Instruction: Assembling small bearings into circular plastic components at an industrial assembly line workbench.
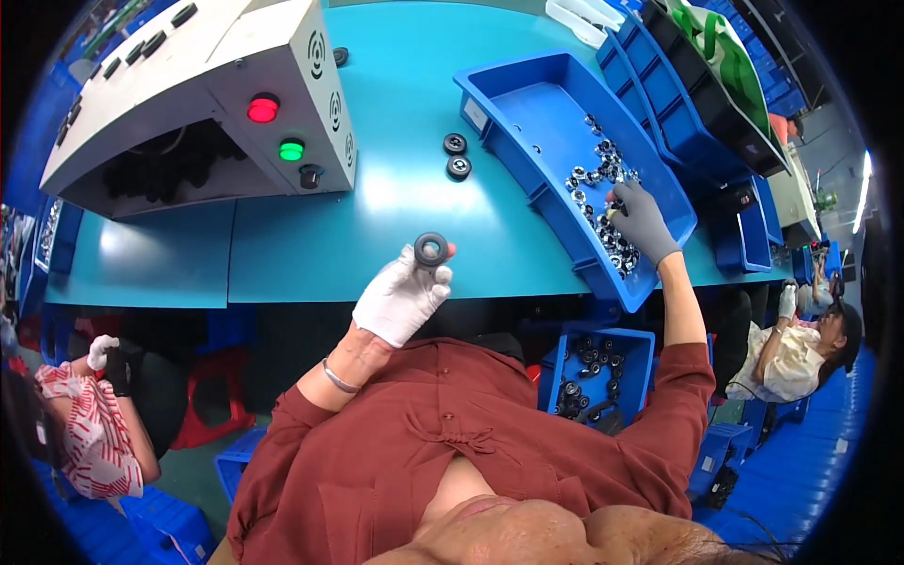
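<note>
My left hand (400,297), in a white glove, pinches a small black rubber tyre (430,249) upright above the table's near edge. Its centre hole is open. My right hand (642,218), in a grey glove, reaches into a long blue bin (518,153). There its bent fingers close among small shiny chrome wheel hubs (605,151); what is between the fingertips is too small to make out. Two black wheels with shiny centres, one (455,143) behind the other (459,168), lie on the table left of the bin.
A white machine (217,141) with a dark opening, a red light (263,108) and a green light (291,150) stands at left. Stacked blue bins (650,94) rise at right. Below the table edge, a blue bin (643,363) holds black wheels. Co-workers sit at far left and right.
</note>
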{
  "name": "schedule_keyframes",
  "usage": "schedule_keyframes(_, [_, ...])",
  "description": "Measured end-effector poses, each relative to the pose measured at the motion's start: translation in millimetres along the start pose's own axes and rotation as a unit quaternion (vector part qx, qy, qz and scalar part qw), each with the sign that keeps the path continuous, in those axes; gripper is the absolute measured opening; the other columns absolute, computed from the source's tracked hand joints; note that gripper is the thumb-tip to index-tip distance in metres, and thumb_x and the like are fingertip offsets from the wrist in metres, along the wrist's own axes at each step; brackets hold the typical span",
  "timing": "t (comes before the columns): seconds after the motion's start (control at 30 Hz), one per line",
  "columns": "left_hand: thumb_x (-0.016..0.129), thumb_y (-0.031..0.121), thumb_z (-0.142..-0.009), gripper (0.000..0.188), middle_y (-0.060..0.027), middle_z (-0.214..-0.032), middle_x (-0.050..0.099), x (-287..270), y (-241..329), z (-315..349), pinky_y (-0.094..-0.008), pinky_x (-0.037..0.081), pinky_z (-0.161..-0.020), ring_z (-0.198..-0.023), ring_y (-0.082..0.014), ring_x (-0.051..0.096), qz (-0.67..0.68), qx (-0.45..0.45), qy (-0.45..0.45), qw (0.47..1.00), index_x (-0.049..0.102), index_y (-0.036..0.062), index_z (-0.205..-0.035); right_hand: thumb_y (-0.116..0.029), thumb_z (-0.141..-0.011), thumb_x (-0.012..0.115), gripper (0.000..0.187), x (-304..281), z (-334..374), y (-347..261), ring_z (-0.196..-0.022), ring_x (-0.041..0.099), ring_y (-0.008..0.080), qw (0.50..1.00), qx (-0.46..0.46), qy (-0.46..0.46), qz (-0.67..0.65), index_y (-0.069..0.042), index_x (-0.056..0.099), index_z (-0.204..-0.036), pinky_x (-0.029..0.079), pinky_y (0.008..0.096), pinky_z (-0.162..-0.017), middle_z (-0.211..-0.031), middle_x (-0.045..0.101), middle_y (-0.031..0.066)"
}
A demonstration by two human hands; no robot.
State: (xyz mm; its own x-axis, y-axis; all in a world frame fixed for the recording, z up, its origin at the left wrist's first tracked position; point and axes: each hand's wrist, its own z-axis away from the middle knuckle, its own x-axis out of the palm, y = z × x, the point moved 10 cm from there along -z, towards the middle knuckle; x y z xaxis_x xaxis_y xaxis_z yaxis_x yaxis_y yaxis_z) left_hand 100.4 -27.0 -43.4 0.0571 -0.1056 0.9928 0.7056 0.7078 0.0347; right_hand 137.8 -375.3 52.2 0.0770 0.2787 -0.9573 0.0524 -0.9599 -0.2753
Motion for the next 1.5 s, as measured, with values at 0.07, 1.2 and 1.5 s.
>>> schedule_keyframes(0.07, [0.053,0.027,-0.105,0.034,-0.0186,-0.129,0.059,2.1,-2.2,-4.1,-0.0345,0.057,-0.079,-0.097,-0.0248,0.062,-0.006,-0.005,-0.006,1.000,0.056,0.0005,-0.127,-0.003,-0.078,0.062,0.020,-10.3,3.9,-5.3,-0.087,0.061,0.0355,1.000,0.011,0.010,-0.015,0.000,0.062,-0.098,0.047,0.0412,-0.077,-0.095,0.060,0.0169])
schedule_keyframes(1.2, [0.079,-0.006,-0.078,0.069,-0.0112,-0.120,0.061,27.6,38.4,-11.6,-0.0240,0.053,-0.082,-0.096,-0.0134,0.063,-0.616,0.245,0.174,0.728,0.047,-0.0079,-0.140,-0.005,-0.084,0.075,0.018,-112.0,101.7,-256.8,-0.051,0.059,0.0302,0.432,-0.394,0.053,-0.810,0.010,0.067,-0.088,0.048,0.0390,-0.047,-0.078,0.065,0.0237])
schedule_keyframes(1.5, [0.075,-0.011,-0.080,0.055,-0.0069,-0.122,0.056,10.3,42.0,-16.0,-0.0241,0.052,-0.087,-0.101,-0.0121,0.060,-0.594,0.237,0.161,0.752,0.056,-0.0063,-0.132,-0.026,-0.093,0.069,0.030,-105.3,113.1,-275.5,-0.077,0.069,0.0376,0.514,-0.409,-0.084,-0.750,-0.010,0.063,-0.118,0.058,0.0461,-0.061,-0.097,0.068,0.0297])
